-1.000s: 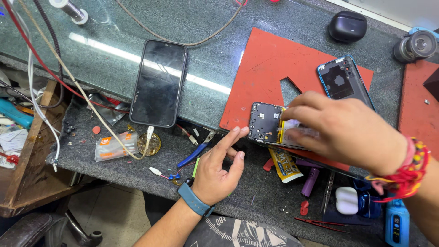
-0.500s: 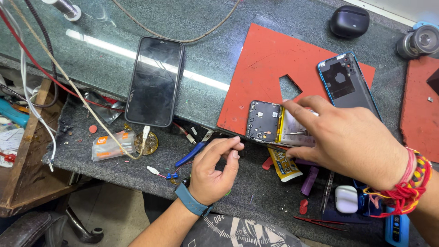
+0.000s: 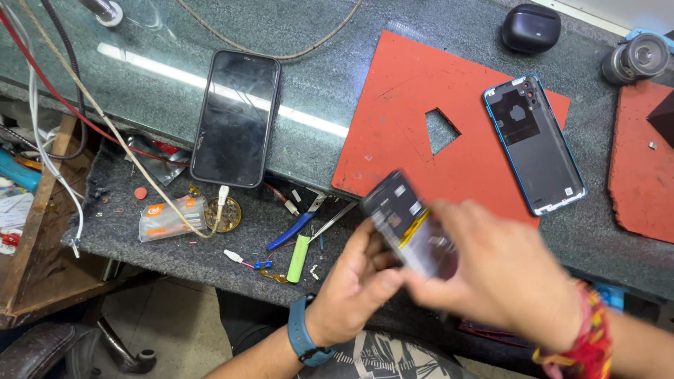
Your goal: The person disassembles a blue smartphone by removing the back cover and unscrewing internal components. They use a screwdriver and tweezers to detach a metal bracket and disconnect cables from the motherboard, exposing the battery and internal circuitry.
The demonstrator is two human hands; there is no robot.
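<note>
Change: the opened phone [image 3: 411, 228] has come up off the red mat [image 3: 400, 119] since a moment ago; I now hold it in the air above the bench edge, so the work has moved from mat to hands.
Intact phones: one, black [image 3: 235, 116], cable plugged in, at left.
My left hand [image 3: 354, 284]: fingers curled under the opened phone's lower end, gripping it.
My right hand [image 3: 502, 270]: blurred, fingers closed over its other end.
Back covers: one, blue-edged [image 3: 533, 144].
Red mats: two.
</note>
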